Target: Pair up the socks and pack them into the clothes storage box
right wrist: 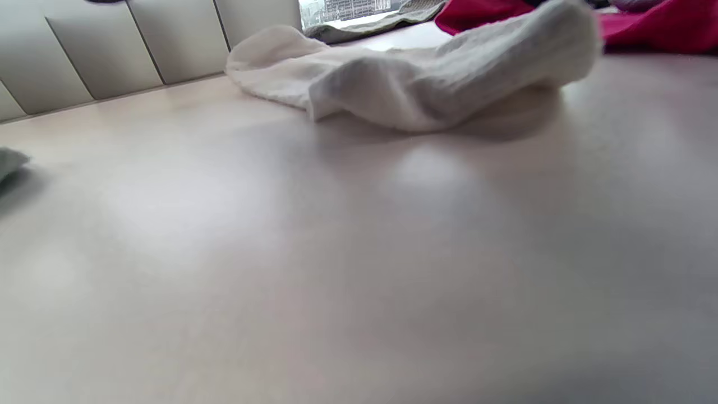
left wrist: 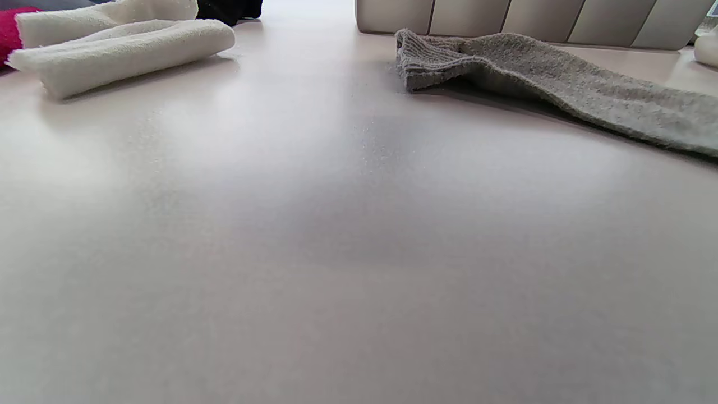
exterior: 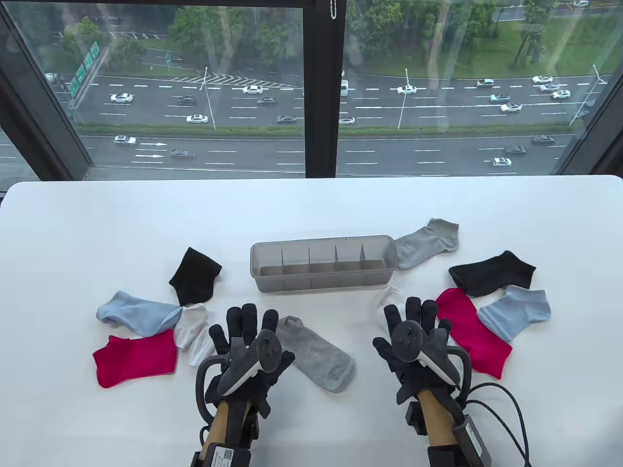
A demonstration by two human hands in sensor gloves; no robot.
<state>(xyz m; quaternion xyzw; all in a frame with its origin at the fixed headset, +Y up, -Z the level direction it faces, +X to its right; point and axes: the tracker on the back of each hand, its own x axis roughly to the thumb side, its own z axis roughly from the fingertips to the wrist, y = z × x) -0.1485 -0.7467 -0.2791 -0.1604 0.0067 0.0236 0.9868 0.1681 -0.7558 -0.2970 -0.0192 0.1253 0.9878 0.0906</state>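
Table view: left hand [exterior: 250, 348] and right hand [exterior: 413, 335] lie flat on the white surface [exterior: 311, 209], fingers straight and spread, holding nothing. Storage box [exterior: 322, 266] sits mid-surface, its compartments bare; socks are scattered either side.
Left wrist view: no fingers visible; grey sock [left wrist: 549, 84] lies near the box wall, folded white sock [left wrist: 123, 53] far left.
Right wrist view: only here, a rumpled white sock [right wrist: 415, 84] close up, red sock [right wrist: 645, 25] behind.

The left hand [exterior: 248, 348] in its black sensor glove lies palm down, fingers [exterior: 246, 318] straight and spread, gripping nothing. The right hand [exterior: 413, 340], gloved alike, mirrors it, its fingers [exterior: 412, 311] likewise straight. A grey tracker sits behind each set of knuckles.
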